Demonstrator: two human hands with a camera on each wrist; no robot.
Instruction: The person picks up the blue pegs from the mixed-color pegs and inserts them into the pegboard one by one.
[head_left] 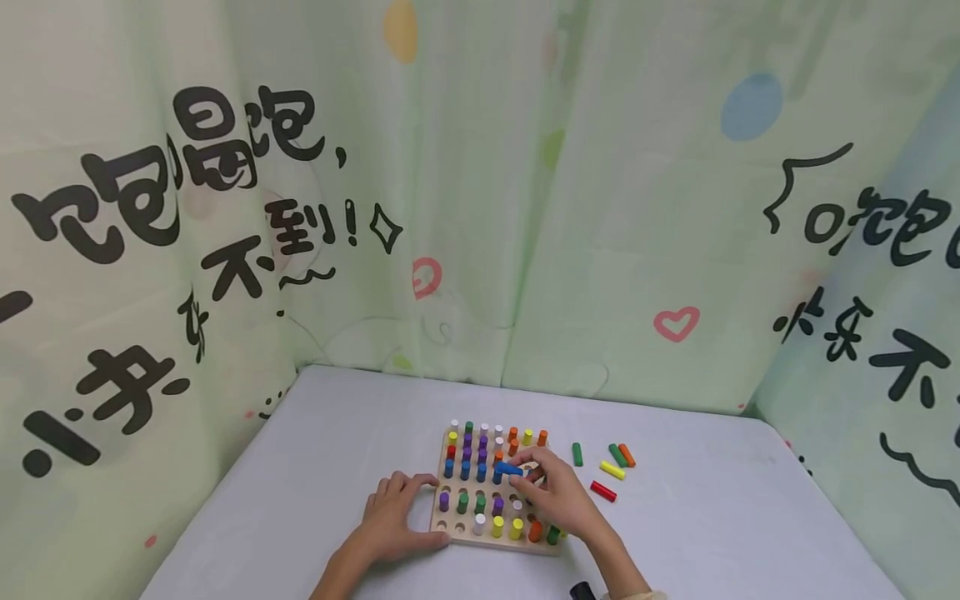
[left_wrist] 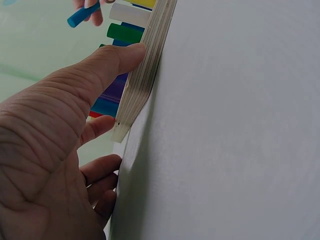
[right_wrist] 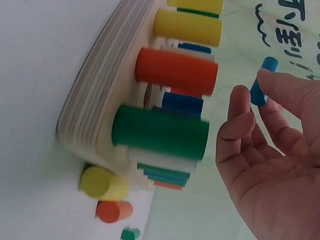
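A wooden pegboard [head_left: 495, 545] stands on the white table, with rows of coloured pegs upright in it and several bare holes. Between thumb and fingertips my right hand [head_left: 558, 492] pinches a blue peg [head_left: 508, 469], tilted nearly sideways above the board; the right wrist view shows this blue peg [right_wrist: 264, 82] clear of the other pegs. My left hand [head_left: 390, 518] rests at the board's left side, thumb on the near corner and index finger on the left edge. In the left wrist view the left thumb [left_wrist: 107, 60] touches the layered edge; the other fingers lie beside it.
Right of the board lie loose pegs: a green peg [head_left: 577, 454], another green peg [head_left: 618, 455], an orange peg [head_left: 627, 455], a yellow peg [head_left: 612, 470] and a red peg [head_left: 603, 491]. A black object [head_left: 581, 591] shows at the bottom edge. Printed curtains [head_left: 585, 250] surround the table.
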